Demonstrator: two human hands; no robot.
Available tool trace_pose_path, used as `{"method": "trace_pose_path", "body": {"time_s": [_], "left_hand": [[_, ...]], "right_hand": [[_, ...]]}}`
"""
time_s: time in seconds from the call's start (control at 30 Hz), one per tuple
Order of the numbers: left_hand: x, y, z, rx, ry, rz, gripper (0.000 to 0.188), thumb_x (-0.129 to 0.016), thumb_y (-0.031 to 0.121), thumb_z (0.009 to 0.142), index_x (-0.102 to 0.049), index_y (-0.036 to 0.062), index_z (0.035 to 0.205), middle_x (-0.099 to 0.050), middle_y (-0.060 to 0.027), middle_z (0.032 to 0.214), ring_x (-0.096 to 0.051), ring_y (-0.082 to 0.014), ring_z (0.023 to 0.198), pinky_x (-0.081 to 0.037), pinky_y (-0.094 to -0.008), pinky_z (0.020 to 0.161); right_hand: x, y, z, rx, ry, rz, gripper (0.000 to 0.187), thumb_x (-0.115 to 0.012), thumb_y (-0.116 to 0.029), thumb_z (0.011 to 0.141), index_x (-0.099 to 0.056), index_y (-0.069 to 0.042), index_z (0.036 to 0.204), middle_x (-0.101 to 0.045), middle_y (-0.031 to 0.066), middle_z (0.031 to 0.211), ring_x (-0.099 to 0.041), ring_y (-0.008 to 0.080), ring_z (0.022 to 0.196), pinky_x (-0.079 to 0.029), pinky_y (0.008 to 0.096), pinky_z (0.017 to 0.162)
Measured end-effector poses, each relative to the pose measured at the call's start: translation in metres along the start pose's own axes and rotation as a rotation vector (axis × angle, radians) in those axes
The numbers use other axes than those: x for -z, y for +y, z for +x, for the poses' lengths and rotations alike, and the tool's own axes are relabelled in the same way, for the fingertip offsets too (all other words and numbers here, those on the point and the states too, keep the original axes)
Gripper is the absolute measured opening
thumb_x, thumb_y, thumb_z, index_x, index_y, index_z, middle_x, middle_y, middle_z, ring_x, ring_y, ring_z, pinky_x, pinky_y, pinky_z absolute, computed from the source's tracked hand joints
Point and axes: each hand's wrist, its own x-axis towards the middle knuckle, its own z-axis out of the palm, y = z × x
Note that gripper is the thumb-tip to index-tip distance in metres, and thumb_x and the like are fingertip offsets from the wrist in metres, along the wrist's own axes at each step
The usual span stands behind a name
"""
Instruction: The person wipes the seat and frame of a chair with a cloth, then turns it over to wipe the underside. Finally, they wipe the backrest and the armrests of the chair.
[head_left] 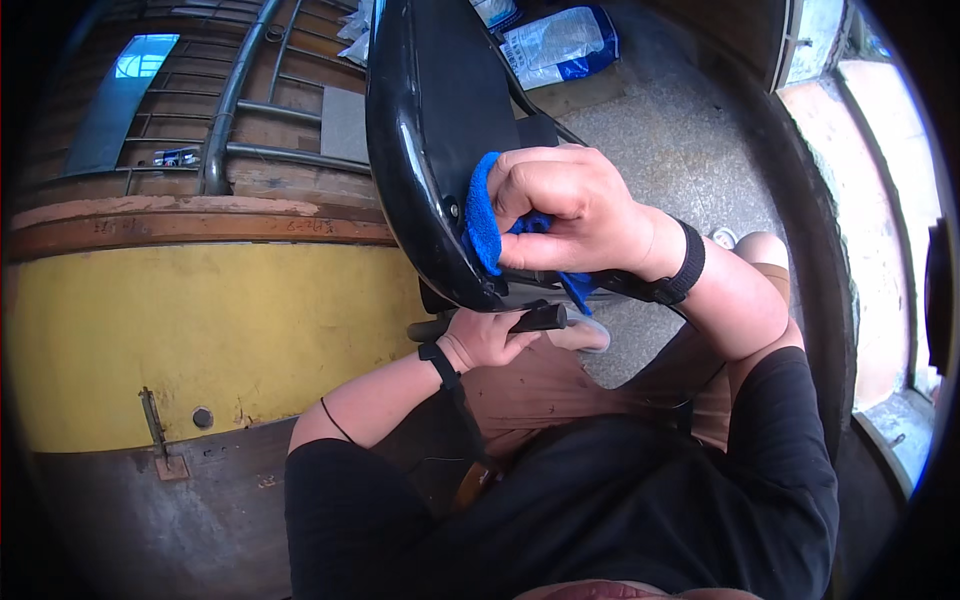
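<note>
A chair with a glossy black tubular frame (402, 165) and a dark, flat panel (458, 90) stands tilted in front of me. My right hand (575, 205) is closed on a blue cloth (483, 215), its fingers bunching the fabric. The cloth lies against the frame's curved tube beside a small bolt, and a loose end of it hangs below my palm. Lower down, my left hand (482, 338) grips the chair near a short black bar (545, 318). Part of its fingers is hidden under the frame.
To the left is a yellow panel (210, 340) with a wooden ledge (200, 228) above it. Metal railings (235, 100) stand behind the ledge. A blue and white bag (560, 45) lies on the speckled floor (670, 150) at the far side. A wall with an opening runs along the right.
</note>
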Motion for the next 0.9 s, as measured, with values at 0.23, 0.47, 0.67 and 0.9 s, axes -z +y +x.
{"method": "trace_pose_path", "body": {"time_s": [0.23, 0.47, 0.67, 0.9], "left_hand": [[-0.004, 0.001, -0.011, 0.07, -0.073, -0.009, 0.049, -0.076, 0.034, 0.085, -0.063, 0.0063, 0.123, -0.065, -0.0174, 0.118, -0.063, -0.0372, 0.109, -0.048, -0.0473, 0.098], [-0.004, -0.002, -0.008, 0.05, -0.046, -0.005, 0.049, -0.077, 0.035, 0.083, -0.062, 0.0073, 0.122, -0.066, -0.0176, 0.116, -0.065, -0.0366, 0.103, -0.051, -0.0456, 0.092], [-0.001, -0.001, -0.001, 0.021, -0.059, 0.006, 0.049, -0.073, 0.034, 0.088, -0.062, 0.0068, 0.128, -0.065, -0.0161, 0.118, -0.064, -0.0348, 0.107, -0.05, -0.0459, 0.095], [-0.005, -0.002, 0.001, 0.059, -0.138, -0.098, 0.05, -0.071, 0.032, 0.09, -0.061, 0.0045, 0.13, -0.065, -0.0167, 0.119, -0.064, -0.0345, 0.109, -0.051, -0.0434, 0.096]], "right_hand": [[-0.003, 0.006, -0.045, -0.335, -0.206, 0.07, 0.02, -0.077, -0.01, 0.08, -0.058, -0.003, 0.08, -0.06, 0.0088, 0.077, -0.062, 0.027, 0.071, -0.049, 0.0365, 0.065], [-0.009, 0.032, -0.102, -0.354, -0.371, -0.191, 0.02, -0.076, -0.014, 0.082, -0.059, -0.005, 0.08, -0.06, 0.0109, 0.08, -0.062, 0.0366, 0.072, -0.049, 0.0423, 0.062], [-0.003, 0.024, -0.054, -0.276, -0.193, 0.075, 0.018, -0.076, -0.013, 0.081, -0.06, -0.004, 0.08, -0.061, 0.0098, 0.078, -0.064, 0.032, 0.072, -0.051, 0.039, 0.065], [-0.003, 0.058, -0.107, -0.335, -0.394, 0.049, 0.019, -0.075, -0.012, 0.08, -0.058, -0.004, 0.078, -0.06, 0.0094, 0.077, -0.063, 0.0323, 0.071, -0.049, 0.0389, 0.063]]}}
